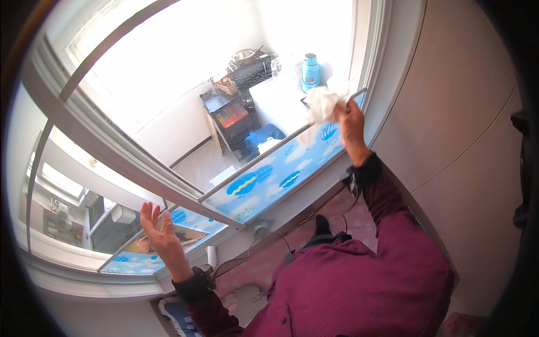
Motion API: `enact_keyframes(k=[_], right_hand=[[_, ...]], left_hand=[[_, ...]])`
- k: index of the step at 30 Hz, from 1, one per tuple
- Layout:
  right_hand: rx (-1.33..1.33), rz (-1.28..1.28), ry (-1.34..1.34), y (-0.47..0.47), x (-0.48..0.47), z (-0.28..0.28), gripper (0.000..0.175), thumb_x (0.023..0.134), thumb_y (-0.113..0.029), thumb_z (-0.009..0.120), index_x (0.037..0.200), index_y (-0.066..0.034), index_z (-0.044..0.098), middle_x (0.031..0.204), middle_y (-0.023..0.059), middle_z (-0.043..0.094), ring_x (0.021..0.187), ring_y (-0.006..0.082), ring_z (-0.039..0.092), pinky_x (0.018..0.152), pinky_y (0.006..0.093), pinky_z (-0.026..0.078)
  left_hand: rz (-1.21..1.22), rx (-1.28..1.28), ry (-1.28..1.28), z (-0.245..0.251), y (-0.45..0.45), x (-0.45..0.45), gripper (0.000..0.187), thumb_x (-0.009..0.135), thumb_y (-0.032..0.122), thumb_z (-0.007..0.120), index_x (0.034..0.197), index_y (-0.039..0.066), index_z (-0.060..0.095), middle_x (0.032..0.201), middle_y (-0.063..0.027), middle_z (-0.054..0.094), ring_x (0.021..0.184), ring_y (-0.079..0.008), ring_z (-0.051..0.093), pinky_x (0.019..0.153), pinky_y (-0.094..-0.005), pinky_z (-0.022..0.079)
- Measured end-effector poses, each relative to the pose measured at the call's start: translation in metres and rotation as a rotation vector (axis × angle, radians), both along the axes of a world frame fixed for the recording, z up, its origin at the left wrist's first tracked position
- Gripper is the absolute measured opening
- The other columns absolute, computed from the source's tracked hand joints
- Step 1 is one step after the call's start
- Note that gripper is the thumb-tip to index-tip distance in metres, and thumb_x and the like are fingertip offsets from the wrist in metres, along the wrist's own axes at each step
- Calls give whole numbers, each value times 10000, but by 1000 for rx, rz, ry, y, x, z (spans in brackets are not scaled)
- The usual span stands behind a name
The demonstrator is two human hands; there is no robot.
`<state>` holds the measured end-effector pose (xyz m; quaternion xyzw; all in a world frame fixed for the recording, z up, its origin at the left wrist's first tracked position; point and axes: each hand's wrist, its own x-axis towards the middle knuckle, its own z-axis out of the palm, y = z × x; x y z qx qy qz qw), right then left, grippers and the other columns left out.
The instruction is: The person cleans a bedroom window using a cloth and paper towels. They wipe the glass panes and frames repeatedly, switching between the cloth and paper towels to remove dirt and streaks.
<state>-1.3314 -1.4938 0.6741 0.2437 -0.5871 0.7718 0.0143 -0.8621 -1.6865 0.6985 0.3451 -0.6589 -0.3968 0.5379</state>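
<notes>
My right hand [353, 128] grips a crumpled whitish cloth [322, 104] against the window pane [185, 101], close to the frame's right side. The cloth is blurred and lies just above a strip of blue film [269, 181] printed with hot-air balloons. Off to the left, my left hand [162, 236] is raised with fingers apart and holds nothing. It is in front of the neighbouring pane, near a picture [181, 238] seen behind its lower part. I cannot tell whether that hand touches the glass.
Beyond the glass are a blue flask [310, 73], a white cabinet top [273, 101] and a dark shelf unit [231, 122]. A white window post [168, 185] divides the panes. Cables [240, 257] hang below the sill, over a pink patterned cover [244, 274]. A pale panel [454, 105] stands at right.
</notes>
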Motion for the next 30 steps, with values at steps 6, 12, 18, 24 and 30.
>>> enact_keyframes(k=[6, 12, 18, 24, 30], right_hand=[[-255, -67, 13, -19, -65, -12, 284, 1045, -223, 629, 1091, 38, 731, 938, 45, 723, 838, 135, 655, 791, 294, 527], [-195, -122, 12, -78, -25, -69, 178, 928, -139, 765, 1070, -37, 734, 1061, 48, 653, 983, 164, 638, 831, 313, 528], [37, -89, 419, -83, 48, -110, 236, 809, -29, 833, 947, -51, 642, 1129, 140, 611, 1070, 340, 630, 883, 400, 538], [55, -195, 443, -56, -31, -108, 243, 798, -20, 832, 950, -47, 645, 1138, 141, 620, 1073, 354, 638, 908, 412, 531], [22, -304, -11, -6, -201, -107, 248, 1001, -201, 713, 1177, -51, 621, 1073, 65, 657, 972, 140, 634, 861, 305, 517]], left_hand=[[-17, -14, -79, 9, -38, -16, 525, 1069, 193, 635, 1517, -9, 448, 1414, -158, 593, 1298, -237, 562, 1112, -365, 442], [164, -135, -217, 1, -62, -34, 434, 1057, 296, 682, 1294, -52, 580, 1169, -110, 653, 1077, -194, 607, 990, -333, 486], [384, -189, -292, -8, -63, -43, 492, 1069, 370, 657, 1253, -80, 587, 1044, -137, 663, 913, -219, 603, 862, -342, 515], [475, -259, -350, -19, -68, -41, 495, 1095, 378, 605, 1239, -96, 602, 1097, -161, 665, 975, -230, 621, 911, -339, 523], [529, -253, -320, -17, -58, -54, 481, 1112, 352, 565, 1279, -99, 575, 1228, -225, 659, 1139, -258, 648, 1047, -365, 523]])
